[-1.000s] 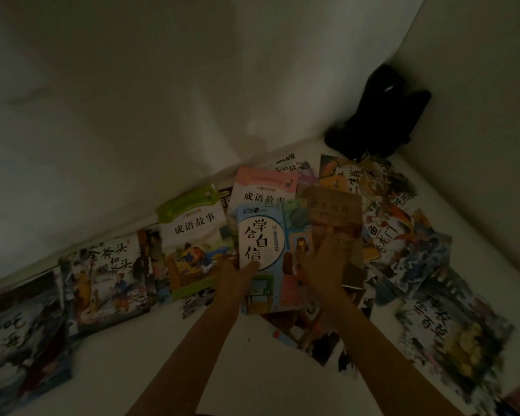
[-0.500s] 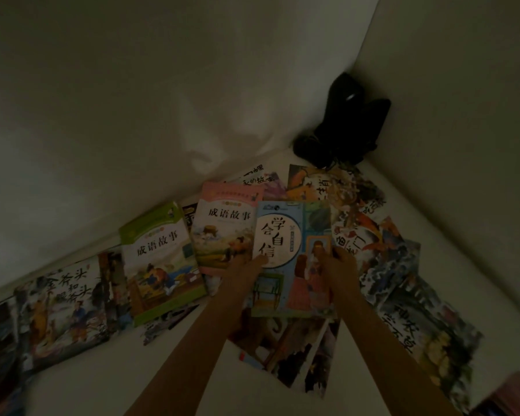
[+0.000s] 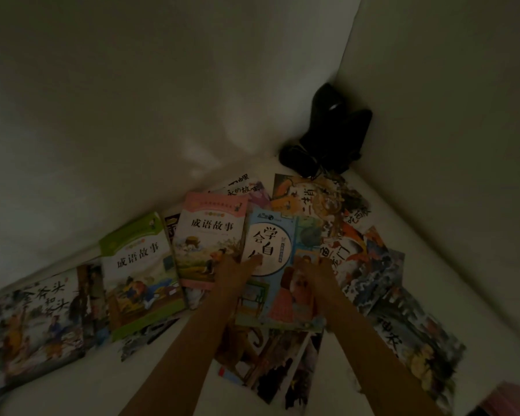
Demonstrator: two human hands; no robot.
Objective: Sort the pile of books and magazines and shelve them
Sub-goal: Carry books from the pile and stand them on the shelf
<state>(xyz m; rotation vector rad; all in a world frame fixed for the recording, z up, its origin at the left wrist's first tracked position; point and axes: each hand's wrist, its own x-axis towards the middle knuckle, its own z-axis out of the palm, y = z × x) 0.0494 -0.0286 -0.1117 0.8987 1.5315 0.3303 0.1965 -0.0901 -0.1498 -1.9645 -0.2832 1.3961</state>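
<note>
While two hands hold one blue book, two idiom books lie beside.

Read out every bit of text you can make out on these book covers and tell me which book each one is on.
"成语故事": green-topped book.
"成语故事": pink-topped book.
"学会自", last character hidden by the left hand: blue book, also held by the right hand.
"斧头和": picture book far left; other characters blurred.
Books behind and right: titles partly hidden or blurred; small print unreadable.
</note>
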